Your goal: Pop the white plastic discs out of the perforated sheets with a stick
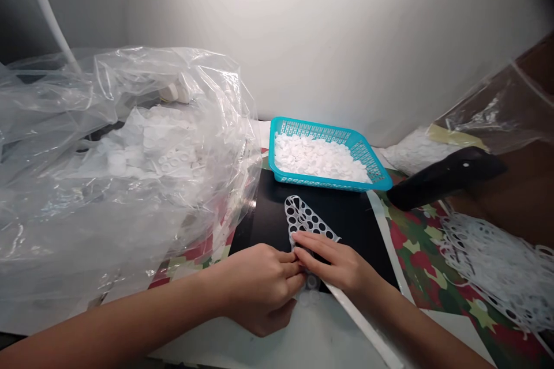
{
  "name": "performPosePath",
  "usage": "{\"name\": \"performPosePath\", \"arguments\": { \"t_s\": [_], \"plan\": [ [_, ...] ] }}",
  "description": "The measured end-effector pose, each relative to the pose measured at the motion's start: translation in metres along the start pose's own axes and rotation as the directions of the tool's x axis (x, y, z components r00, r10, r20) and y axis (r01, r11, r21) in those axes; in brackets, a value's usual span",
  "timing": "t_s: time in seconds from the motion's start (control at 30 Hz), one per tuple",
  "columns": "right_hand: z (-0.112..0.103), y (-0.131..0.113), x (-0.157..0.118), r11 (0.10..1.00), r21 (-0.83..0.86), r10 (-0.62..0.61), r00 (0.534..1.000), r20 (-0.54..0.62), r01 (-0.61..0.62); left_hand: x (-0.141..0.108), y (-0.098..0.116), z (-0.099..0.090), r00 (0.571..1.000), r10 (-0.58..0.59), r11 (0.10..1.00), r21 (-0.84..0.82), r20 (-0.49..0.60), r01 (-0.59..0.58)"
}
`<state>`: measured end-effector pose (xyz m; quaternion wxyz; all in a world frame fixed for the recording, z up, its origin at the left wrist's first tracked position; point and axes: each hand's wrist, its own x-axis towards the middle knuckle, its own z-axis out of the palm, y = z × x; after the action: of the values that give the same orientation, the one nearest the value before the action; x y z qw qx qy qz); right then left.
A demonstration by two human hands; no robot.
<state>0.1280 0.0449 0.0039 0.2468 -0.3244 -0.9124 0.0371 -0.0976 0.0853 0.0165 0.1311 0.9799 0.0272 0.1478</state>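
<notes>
A white plastic sheet punched with rows of round holes (309,220) lies on a black mat (346,216). My left hand (264,285) is closed at the sheet's near part, with its fingertips bent against it. From the other side my right hand (335,259) rests over the sheet, its fingers stretched out and lying flat. The fingertips of both hands almost meet. Just below them, small round translucent pieces (311,282) show at the mat's near edge. A long white strip (363,326) runs from beneath my right hand toward the bottom; whether the hand grips it is hidden.
A turquoise basket (329,181) full of small white pieces stands behind the mat. At left spreads a large clear plastic bag (208,92) with white pieces inside. To the right are a black curved object (445,176) and a heap of perforated plastic scraps (502,268) on patterned cloth.
</notes>
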Motion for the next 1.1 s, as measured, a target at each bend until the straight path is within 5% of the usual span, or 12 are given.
{"name": "performPosePath", "arguments": {
  "t_s": [0.1,0.4,0.6,1.1],
  "plan": [
    [-0.005,-0.003,0.007,0.998,-0.051,-0.025,0.997,-0.068,0.022,-0.001,-0.001,0.0,1.0,-0.007,1.0,-0.018,0.012,0.007],
    [0.0,0.006,-0.007,0.98,0.079,0.193,0.969,-0.155,-0.182,-0.004,-0.002,0.002,1.0,0.012,0.999,-0.047,-0.009,-0.012],
    [-0.007,0.002,0.006,0.98,0.064,0.197,0.925,-0.324,-0.186,-0.003,-0.003,0.002,0.999,0.026,0.998,-0.057,-0.026,-0.028],
    [-0.017,0.004,0.008,0.962,0.003,0.252,0.889,-0.383,-0.272,-0.001,-0.001,0.001,0.999,0.015,0.999,-0.051,-0.049,-0.017]
  ]
}}
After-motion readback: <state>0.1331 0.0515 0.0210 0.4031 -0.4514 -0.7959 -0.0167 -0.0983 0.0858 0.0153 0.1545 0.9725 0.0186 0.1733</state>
